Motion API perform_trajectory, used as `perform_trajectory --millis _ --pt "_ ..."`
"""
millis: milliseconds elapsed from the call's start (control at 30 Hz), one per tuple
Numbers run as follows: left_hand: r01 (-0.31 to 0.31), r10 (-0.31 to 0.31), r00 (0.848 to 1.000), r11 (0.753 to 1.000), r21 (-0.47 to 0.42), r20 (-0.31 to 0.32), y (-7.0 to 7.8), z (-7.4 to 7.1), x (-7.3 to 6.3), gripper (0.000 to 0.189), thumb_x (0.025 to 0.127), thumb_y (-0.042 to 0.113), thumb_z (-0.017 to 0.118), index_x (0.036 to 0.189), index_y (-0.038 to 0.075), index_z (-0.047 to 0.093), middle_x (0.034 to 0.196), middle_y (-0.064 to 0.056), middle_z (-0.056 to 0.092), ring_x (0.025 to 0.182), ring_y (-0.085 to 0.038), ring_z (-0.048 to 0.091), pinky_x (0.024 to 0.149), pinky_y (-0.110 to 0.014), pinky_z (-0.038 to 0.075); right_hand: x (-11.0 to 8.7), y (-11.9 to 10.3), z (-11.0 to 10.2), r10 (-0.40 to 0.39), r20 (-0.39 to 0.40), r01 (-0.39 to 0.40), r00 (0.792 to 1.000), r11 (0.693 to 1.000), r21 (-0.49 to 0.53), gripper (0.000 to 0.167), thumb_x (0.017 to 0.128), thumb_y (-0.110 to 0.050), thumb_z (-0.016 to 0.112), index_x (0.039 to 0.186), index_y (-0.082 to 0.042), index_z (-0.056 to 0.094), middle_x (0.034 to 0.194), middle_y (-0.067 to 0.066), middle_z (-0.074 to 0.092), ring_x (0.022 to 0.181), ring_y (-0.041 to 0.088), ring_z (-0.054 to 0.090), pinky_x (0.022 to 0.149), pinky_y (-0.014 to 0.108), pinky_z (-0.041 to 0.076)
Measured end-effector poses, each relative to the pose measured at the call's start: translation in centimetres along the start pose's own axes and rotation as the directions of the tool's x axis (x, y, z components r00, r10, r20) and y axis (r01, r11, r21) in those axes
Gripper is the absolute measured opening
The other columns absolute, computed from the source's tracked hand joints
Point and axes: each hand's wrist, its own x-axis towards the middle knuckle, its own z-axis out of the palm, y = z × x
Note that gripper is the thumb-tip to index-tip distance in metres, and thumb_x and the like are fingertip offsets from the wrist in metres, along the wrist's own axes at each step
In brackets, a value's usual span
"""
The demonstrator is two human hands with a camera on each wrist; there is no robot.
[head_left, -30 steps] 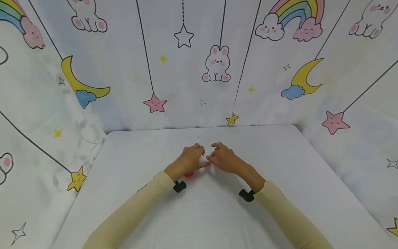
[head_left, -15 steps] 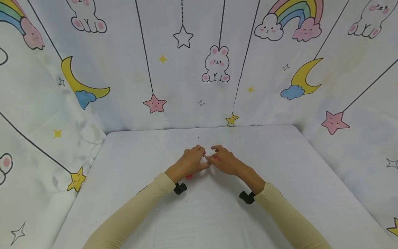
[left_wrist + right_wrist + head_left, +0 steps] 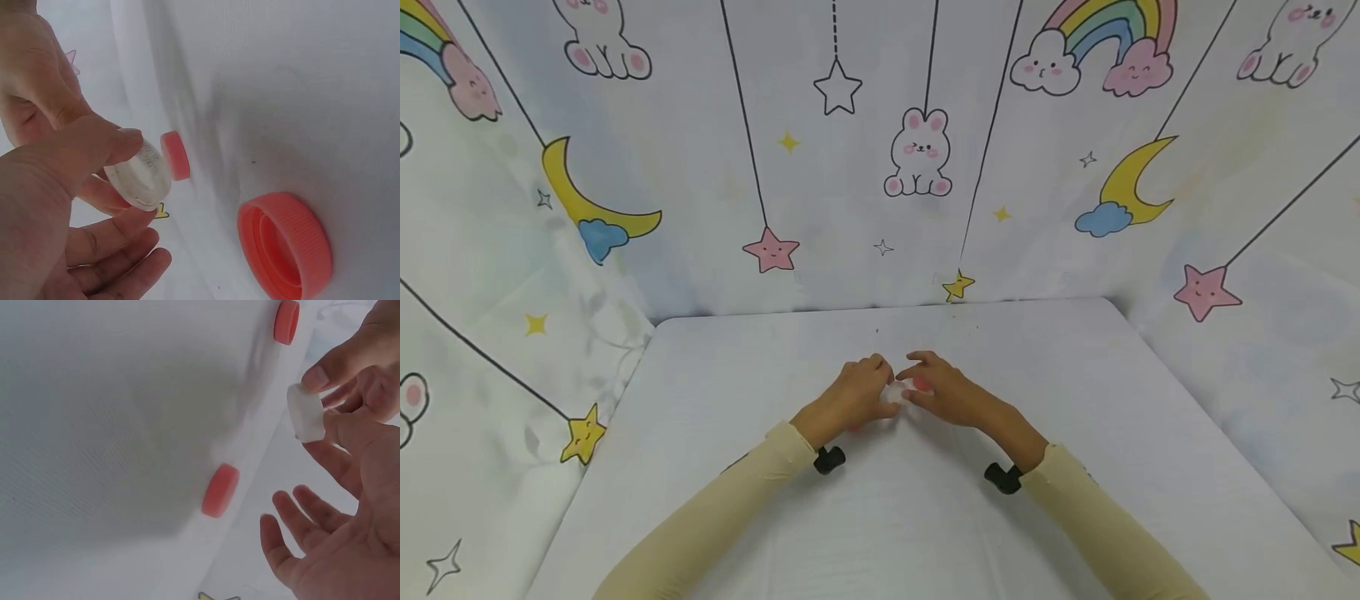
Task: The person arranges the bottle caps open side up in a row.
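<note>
A whitish bottle cap (image 3: pixel 897 392) is held up between the two hands over the table. My left hand (image 3: pixel 853 392) pinches it; in the left wrist view the thumb lies over the cap's (image 3: pixel 142 178) face, which carries faint lettering, and a finger supports the lower rim. Thumb and index finger of my right hand (image 3: pixel 951 392) grip the cap's (image 3: pixel 305 412) other side, its remaining fingers spread apart. One red bottle cap (image 3: pixel 284 247) lies hollow side showing by the left wrist, mostly hidden in the head view. Another red bottle cap (image 3: pixel 220 490) sits behind the right fingers.
A white cloth covers the table (image 3: pixel 880 517). Patterned curtains (image 3: pixel 850 183) with stars, moons and rabbits close off the back and both sides. Black wrist cameras (image 3: pixel 1003 477) hang below the cuffs of the beige sleeves (image 3: pixel 1105 517).
The right thumb and index finger have spread apart, and more of the whitish cap shows between the hands. The left hand has come down slightly, covering more of the near red cap.
</note>
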Motion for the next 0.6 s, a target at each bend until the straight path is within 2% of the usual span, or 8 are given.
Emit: perform_trajectory --millis 100,333,600 --pt "-0.009 0.009 1.0 1.0 0.0 0.01 0.2 0.22 -0.17 0.041 0.094 0.036 0.08 0.118 0.004 0.068 0.125 -0.009 0.063 0.114 -0.028 0.062 0.105 -0.053 0.048 -0.2 0.2 0.04 -0.016 0.032 0.017 0.999 1.0 -0.025 0.037 0.103 -0.029 0.07 0.138 -0.016 0.069 0.163 0.018 0.041 0.144 0.037 0.049 0.114 0.062 0.043" --pt "-0.051 0.05 0.999 0.999 0.021 0.021 0.35 0.44 -0.6 0.037 0.094 0.033 0.082 0.115 0.005 0.07 0.126 -0.01 0.062 0.113 -0.028 0.063 0.105 -0.052 0.048 -0.29 -0.04 0.32 -0.006 0.059 0.012 0.998 0.995 -0.098 0.039 0.098 -0.031 0.078 0.133 -0.017 0.073 0.162 0.018 0.045 0.142 0.036 0.051 0.111 0.073 0.037" --pt "-0.07 0.07 0.997 0.997 0.02 0.03 0.41 0.6 -0.85 0.035 0.095 0.031 0.082 0.115 0.005 0.07 0.127 -0.011 0.061 0.113 -0.029 0.063 0.104 -0.051 0.05 -0.25 0.18 0.95 -0.011 0.04 0.016 0.999 0.99 -0.137 0.034 0.096 -0.03 0.08 0.127 -0.017 0.076 0.159 0.017 0.05 0.142 0.036 0.051 0.107 0.069 0.042"
